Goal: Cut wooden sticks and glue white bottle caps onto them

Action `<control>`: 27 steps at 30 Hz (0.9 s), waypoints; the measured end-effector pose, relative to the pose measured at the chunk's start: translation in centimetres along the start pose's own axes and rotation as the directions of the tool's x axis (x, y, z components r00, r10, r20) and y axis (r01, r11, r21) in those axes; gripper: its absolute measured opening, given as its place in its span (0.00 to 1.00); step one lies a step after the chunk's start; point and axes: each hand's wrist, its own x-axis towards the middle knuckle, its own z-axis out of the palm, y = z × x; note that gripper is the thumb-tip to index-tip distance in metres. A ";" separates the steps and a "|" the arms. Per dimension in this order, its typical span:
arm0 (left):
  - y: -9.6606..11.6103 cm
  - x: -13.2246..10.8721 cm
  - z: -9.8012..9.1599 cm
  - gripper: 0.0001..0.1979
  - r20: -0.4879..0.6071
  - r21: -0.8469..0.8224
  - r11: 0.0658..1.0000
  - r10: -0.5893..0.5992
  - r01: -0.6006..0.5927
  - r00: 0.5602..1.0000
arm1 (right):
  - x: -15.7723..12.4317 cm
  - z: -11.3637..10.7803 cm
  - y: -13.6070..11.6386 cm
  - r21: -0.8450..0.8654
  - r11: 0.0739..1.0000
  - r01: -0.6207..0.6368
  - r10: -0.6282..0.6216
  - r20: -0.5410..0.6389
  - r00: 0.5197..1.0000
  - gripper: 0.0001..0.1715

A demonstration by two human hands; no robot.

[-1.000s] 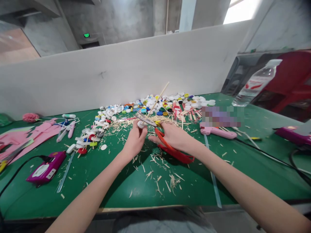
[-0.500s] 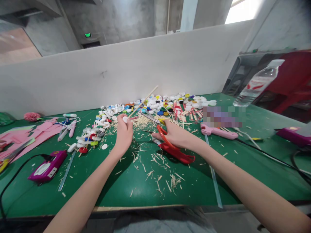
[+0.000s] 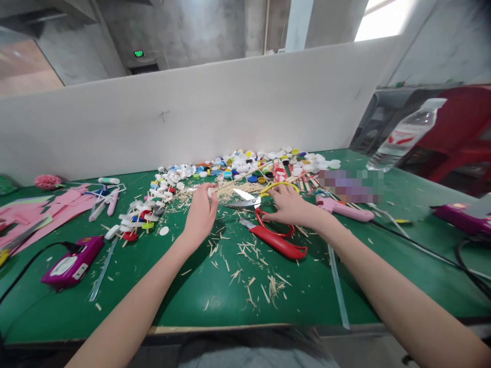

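Observation:
My left hand [image 3: 199, 214] is closed in a pinch on a thin wooden stick [image 3: 238, 179] with a white cap [image 3: 209, 192] at its near end. The stick lies low, pointing right over the pile of bottle caps [image 3: 245, 166]. My right hand [image 3: 291, 207] grips the handles of red-and-yellow scissors [image 3: 268, 227]. Their blades are spread apart, the upper blade [image 3: 241, 198] pointing toward my left hand. Wood slivers [image 3: 249, 266] litter the green table [image 3: 192, 301] under both hands.
Finished caps on sticks [image 3: 143, 217] lie left of my hands. Pink glue guns [image 3: 72, 263] [image 3: 345, 208] with cords lie left and right, another [image 3: 464, 214] at far right. Pink paper [image 3: 38, 209] is at far left, a water bottle [image 3: 402, 135] at back right, a white partition [image 3: 192, 128] behind.
My left hand lowered the stick from pointing up to lying nearly level and moved slightly left. My right hand slid away from me and spread the scissor blades open.

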 end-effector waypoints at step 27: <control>1.2 -1.2 1.9 0.12 0.144 0.365 0.869 0.302 -0.334 0.943 | -2.0 -0.3 -6.9 0.030 0.994 0.104 -0.095 -0.215 0.972 0.19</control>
